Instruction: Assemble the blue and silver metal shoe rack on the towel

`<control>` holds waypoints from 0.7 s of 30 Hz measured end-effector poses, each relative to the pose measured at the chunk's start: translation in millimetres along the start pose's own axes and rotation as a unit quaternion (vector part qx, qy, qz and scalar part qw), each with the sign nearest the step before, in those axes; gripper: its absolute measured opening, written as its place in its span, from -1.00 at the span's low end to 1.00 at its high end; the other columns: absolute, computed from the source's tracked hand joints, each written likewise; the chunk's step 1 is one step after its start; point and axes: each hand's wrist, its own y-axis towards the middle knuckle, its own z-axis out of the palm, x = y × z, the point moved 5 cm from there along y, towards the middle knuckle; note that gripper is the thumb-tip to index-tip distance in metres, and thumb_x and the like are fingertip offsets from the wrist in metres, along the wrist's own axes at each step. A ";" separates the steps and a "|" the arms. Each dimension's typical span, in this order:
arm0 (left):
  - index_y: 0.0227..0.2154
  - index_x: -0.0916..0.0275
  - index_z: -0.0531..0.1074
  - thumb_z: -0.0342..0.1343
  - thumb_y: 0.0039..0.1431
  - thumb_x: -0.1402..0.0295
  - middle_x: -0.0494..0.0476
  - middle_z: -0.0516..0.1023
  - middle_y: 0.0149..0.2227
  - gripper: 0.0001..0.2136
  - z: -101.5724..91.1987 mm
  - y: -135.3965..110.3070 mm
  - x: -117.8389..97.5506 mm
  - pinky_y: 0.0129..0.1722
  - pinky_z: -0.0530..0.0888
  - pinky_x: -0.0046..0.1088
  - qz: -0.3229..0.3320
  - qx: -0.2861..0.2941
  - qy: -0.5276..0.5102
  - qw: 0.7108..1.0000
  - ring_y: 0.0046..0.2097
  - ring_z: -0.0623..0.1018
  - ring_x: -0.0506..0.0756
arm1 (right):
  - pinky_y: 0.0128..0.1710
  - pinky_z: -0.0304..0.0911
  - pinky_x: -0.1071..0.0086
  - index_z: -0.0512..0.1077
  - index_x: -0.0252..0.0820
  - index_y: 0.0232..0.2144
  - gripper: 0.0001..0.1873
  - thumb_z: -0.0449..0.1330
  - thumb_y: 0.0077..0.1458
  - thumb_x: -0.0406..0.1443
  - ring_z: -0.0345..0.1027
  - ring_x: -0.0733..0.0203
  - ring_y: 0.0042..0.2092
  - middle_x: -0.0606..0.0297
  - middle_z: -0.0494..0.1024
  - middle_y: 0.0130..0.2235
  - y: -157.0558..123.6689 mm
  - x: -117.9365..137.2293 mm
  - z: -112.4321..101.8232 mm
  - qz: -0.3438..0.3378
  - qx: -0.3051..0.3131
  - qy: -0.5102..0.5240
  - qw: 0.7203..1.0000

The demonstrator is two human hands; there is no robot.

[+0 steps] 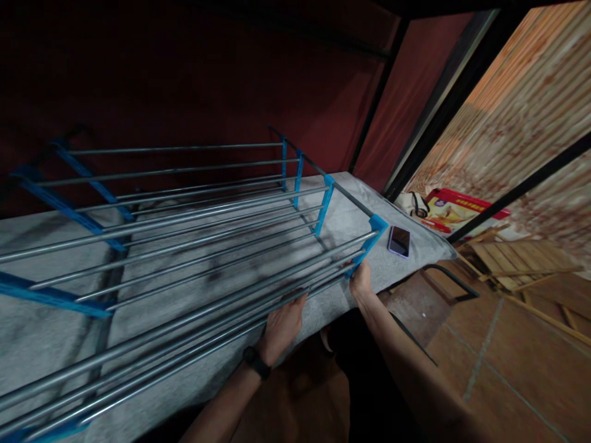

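A rack of grey metal tubes (207, 303) joined by blue plastic brackets stretches across a grey cloth (221, 264), filling the left and middle of the view. My left hand (284, 323), with a dark watch at its wrist, grips the nearest tube from below, close to the rack's right end; its fingertips are partly hidden. At that same end, my right hand (361, 283) closes around the bottom of the nearest blue bracket (369, 243), where the tube ends sit. Dark rods run between the brackets on both sides.
A phone (399, 241) with a purple edge lies on the cloth, right of the rack. Past the cloth's right edge are a red and yellow box (466, 206), a folded wooden chair (512, 264) and brown floor tiles (498, 357). Dark frame bars cross the right side.
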 end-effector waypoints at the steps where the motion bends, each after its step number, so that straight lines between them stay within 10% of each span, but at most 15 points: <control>1: 0.24 0.14 0.23 -0.28 0.41 0.40 0.20 0.64 -0.09 -0.58 -0.7 0.1 -0.2 -0.17 0.50 -0.37 0.001 -0.001 -0.001 1.000 -0.10 0.63 0.16 | -0.49 0.24 0.42 0.20 -0.08 -0.51 -0.70 0.02 0.19 -0.08 0.15 0.32 -0.55 0.50 0.29 -0.59 -0.3 -1.0 -2.0 0.001 -0.016 -0.003 1.000; 13: 0.20 0.15 0.28 -0.21 0.42 0.25 0.22 0.61 -0.02 -0.62 -6.0 -0.1 -6.0 -0.10 0.49 -0.37 -0.024 0.007 -0.035 0.999 -0.04 0.61 0.15 | -0.43 0.22 0.40 0.30 -0.12 -0.47 -0.73 0.02 0.09 -0.08 0.26 0.29 -0.48 0.42 0.41 -0.52 -10.5 -9.6 -17.3 0.016 -0.058 -0.079 0.995; 21: 0.20 0.14 0.28 -0.30 0.44 0.28 0.19 0.64 -0.09 -0.60 -7.9 6.1 -11.1 -0.13 0.49 -0.36 -0.010 0.012 -0.019 1.000 -0.06 0.62 0.15 | -0.26 0.20 0.38 0.38 -0.13 -0.52 -0.91 0.14 -0.21 -0.27 0.29 0.22 -0.34 0.39 0.47 -0.47 -28.8 2.1 -25.6 -0.006 0.031 -0.165 0.986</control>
